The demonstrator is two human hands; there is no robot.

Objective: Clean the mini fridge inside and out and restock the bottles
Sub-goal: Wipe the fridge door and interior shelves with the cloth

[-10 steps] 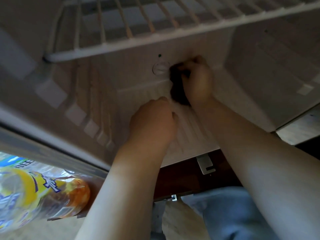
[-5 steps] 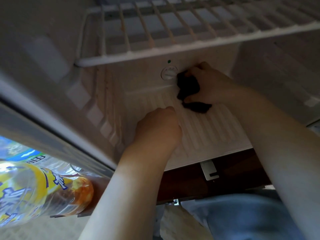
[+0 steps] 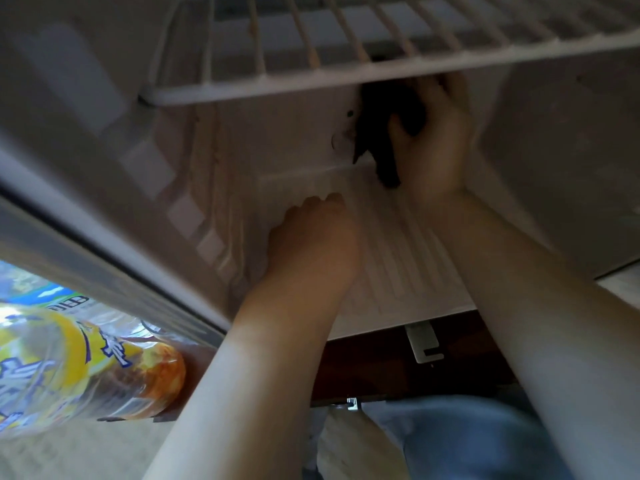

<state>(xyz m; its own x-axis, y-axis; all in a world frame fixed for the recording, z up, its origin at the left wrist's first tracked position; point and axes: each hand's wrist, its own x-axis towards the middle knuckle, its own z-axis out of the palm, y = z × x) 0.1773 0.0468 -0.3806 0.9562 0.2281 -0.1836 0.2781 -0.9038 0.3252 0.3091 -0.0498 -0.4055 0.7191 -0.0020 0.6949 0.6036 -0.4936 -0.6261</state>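
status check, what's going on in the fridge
Right hand grips dark cloth against back wall. Left hand curled, empty, resting on fridge floor. Wire shelf tight above cloth; bottle outside at left.

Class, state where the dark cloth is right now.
In the head view, the dark cloth is held by the right hand against the fridge's back wall, just below the wire shelf, right of centre.
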